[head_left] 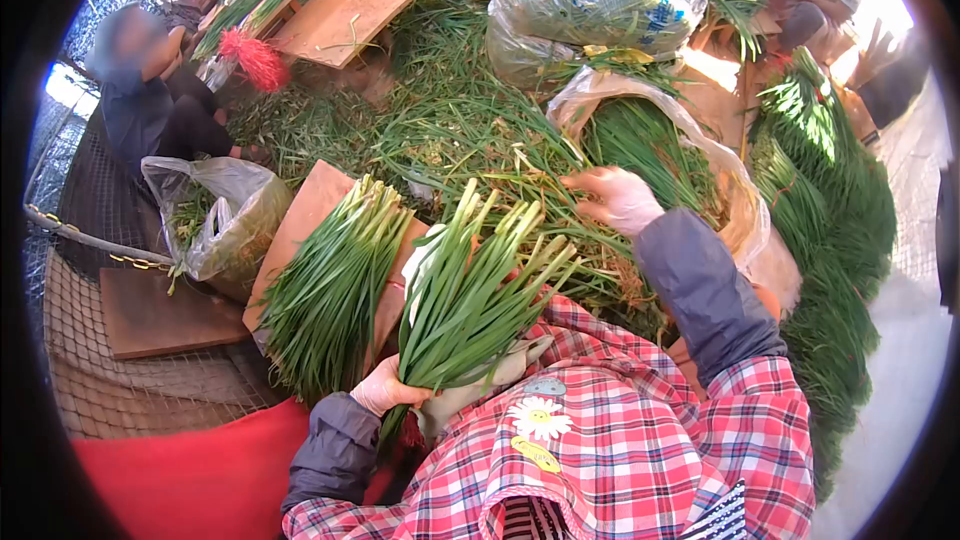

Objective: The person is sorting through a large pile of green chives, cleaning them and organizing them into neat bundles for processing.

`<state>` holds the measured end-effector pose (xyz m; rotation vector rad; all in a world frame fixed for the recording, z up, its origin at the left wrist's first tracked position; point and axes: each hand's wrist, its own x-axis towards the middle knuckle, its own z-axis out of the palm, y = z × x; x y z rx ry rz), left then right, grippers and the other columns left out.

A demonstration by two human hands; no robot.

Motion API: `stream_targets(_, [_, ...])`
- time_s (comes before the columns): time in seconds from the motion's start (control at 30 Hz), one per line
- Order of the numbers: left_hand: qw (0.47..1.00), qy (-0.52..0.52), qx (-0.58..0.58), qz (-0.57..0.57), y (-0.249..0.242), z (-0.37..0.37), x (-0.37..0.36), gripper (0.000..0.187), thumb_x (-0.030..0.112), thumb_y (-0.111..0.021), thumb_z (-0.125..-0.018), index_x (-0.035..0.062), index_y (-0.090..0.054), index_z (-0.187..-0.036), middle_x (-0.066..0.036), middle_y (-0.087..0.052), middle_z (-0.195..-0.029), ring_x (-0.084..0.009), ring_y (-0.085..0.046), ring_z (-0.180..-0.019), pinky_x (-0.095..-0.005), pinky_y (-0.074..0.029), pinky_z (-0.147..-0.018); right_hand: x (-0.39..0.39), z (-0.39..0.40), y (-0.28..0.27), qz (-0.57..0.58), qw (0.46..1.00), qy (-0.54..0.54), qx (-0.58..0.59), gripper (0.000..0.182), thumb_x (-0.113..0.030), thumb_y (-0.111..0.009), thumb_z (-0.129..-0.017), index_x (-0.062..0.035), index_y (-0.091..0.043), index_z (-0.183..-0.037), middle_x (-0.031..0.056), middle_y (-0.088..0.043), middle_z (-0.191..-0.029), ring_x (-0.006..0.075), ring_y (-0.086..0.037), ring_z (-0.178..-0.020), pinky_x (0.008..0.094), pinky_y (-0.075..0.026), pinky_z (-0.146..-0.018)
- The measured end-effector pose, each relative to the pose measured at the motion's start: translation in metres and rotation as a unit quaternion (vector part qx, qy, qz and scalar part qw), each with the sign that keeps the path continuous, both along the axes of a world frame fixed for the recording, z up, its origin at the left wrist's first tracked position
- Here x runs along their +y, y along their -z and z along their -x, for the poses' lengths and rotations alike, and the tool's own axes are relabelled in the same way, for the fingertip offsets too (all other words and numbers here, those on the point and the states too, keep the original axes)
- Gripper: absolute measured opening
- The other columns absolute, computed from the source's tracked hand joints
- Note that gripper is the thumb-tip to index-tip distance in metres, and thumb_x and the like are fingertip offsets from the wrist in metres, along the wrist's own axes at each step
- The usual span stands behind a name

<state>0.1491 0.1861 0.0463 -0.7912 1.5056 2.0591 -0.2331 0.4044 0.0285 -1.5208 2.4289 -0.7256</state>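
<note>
My left hand is closed round the leafy lower end of a bunch of long green stalks, whose pale ends fan out up and to the right. Beside it on the left, another bunch of green stalks lies on a tan board. My right hand is over the loose greens at the edge of an open plastic bag with more stalks inside. Its fingers point left and partly blend into the stalks, so whether they hold anything is unclear.
A loose heap of greens spreads ahead. Plastic bags stand at the left and top. Tied green bundles are piled at the right. A seated person is at upper left, near red string.
</note>
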Motion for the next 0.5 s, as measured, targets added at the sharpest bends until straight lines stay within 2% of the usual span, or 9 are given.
stream_targets(0.07, [1.000,0.001,0.006,0.019,0.003,0.001,-0.001,0.039,0.000,-0.069,-0.068,0.0030,-0.057,-0.105,-0.007,-0.063,-0.085,-0.0134,-0.057,-0.063,-0.0251,-0.045,-0.054,-0.040,-0.022,-0.020,0.063,0.993,-0.088,0.049,0.046,-0.029,-0.070,-0.072,-0.0173,-0.059,-0.114,0.0084,-0.061,-0.107,0.0300,-0.057,-0.098,0.0410,-0.047,-0.083])
stream_targets(0.1, [1.000,-0.004,0.006,0.023,0.001,0.003,-0.001,0.039,0.000,-0.069,-0.068,0.0032,-0.057,-0.105,-0.006,-0.063,-0.084,-0.0134,-0.057,-0.063,-0.0252,-0.045,-0.054,-0.053,-0.033,-0.022,0.034,0.991,-0.108,0.071,0.044,-0.032,-0.070,-0.071,-0.0187,-0.061,-0.112,0.0081,-0.063,-0.103,0.0282,-0.059,-0.096,0.0398,-0.047,-0.082])
stream_targets(0.13, [1.000,-0.012,0.005,0.025,0.000,0.004,0.001,0.040,-0.001,-0.069,-0.068,0.0033,-0.057,-0.105,-0.006,-0.063,-0.084,-0.0134,-0.057,-0.063,-0.0254,-0.045,-0.054,-0.066,-0.043,-0.032,-0.101,0.981,-0.142,0.089,0.040,-0.033,-0.071,-0.069,-0.0142,-0.065,-0.104,0.0084,-0.064,-0.092,0.0289,-0.060,-0.090,0.0392,-0.047,-0.078])
stream_targets(0.17, [0.999,-0.021,0.003,0.026,-0.002,0.003,0.003,0.040,-0.001,-0.069,-0.067,0.0034,-0.057,-0.105,-0.006,-0.063,-0.083,-0.0134,-0.057,-0.062,-0.0255,-0.045,-0.054,-0.074,-0.049,-0.025,-0.143,0.974,-0.163,0.059,0.025,-0.033,-0.067,-0.071,-0.0160,-0.069,-0.090,0.0060,-0.064,-0.084,0.0270,-0.062,-0.083,0.0405,-0.048,-0.074])
stream_targets(0.3, [0.999,-0.039,-0.005,0.029,-0.005,0.001,0.011,0.039,-0.003,-0.070,-0.066,0.0035,-0.057,-0.103,-0.006,-0.062,-0.082,-0.0135,-0.056,-0.060,-0.0259,-0.045,-0.053,-0.073,-0.091,-0.025,-0.147,0.960,-0.111,0.212,0.013,-0.023,-0.059,-0.069,-0.0123,-0.065,-0.073,0.0072,-0.064,-0.077,0.0243,-0.063,-0.076,0.0413,-0.049,-0.067])
stream_targets(0.37, [1.000,-0.017,-0.011,0.024,-0.007,0.006,0.011,0.038,-0.004,-0.069,-0.066,0.0034,-0.058,-0.102,-0.006,-0.062,-0.081,-0.0136,-0.056,-0.059,-0.0258,-0.045,-0.052,-0.061,-0.124,-0.008,-0.022,0.973,-0.184,0.139,0.011,-0.020,-0.058,-0.070,-0.0100,-0.064,-0.073,0.0089,-0.062,-0.071,0.0249,-0.063,-0.068,0.0390,-0.050,-0.060])
stream_targets(0.4, [1.000,-0.017,-0.012,0.017,-0.008,0.007,0.012,0.038,-0.004,-0.069,-0.067,0.0034,-0.058,-0.102,-0.006,-0.062,-0.081,-0.0136,-0.056,-0.058,-0.0258,-0.045,-0.052,-0.050,-0.137,-0.056,-0.063,0.966,-0.246,-0.047,0.016,-0.022,-0.058,-0.076,-0.0087,-0.066,-0.080,0.0093,-0.063,-0.074,0.0277,-0.062,-0.068,0.0371,-0.050,-0.063])
stream_targets(0.47, [1.000,-0.019,-0.009,0.006,-0.009,0.012,0.011,0.038,-0.004,-0.069,-0.067,0.0035,-0.058,-0.102,-0.006,-0.062,-0.080,-0.0137,-0.055,-0.057,-0.0258,-0.044,-0.051,-0.036,-0.137,-0.080,-0.149,0.825,-0.325,-0.438,0.025,-0.023,-0.065,-0.080,-0.0047,-0.066,-0.097,0.0113,-0.067,-0.088,0.0200,-0.063,-0.080,0.0305,-0.048,-0.072])
stream_targets(0.5, [1.000,-0.023,-0.009,-0.001,-0.008,0.011,0.010,0.038,-0.004,-0.069,-0.067,0.0035,-0.058,-0.102,-0.006,-0.062,-0.080,-0.0136,-0.055,-0.056,-0.0258,-0.044,-0.051,-0.025,-0.128,-0.092,-0.125,0.798,-0.329,-0.489,0.024,-0.020,-0.066,-0.080,-0.0043,-0.066,-0.097,0.0109,-0.067,-0.086,0.0152,-0.061,-0.084,0.0286,-0.047,-0.074])
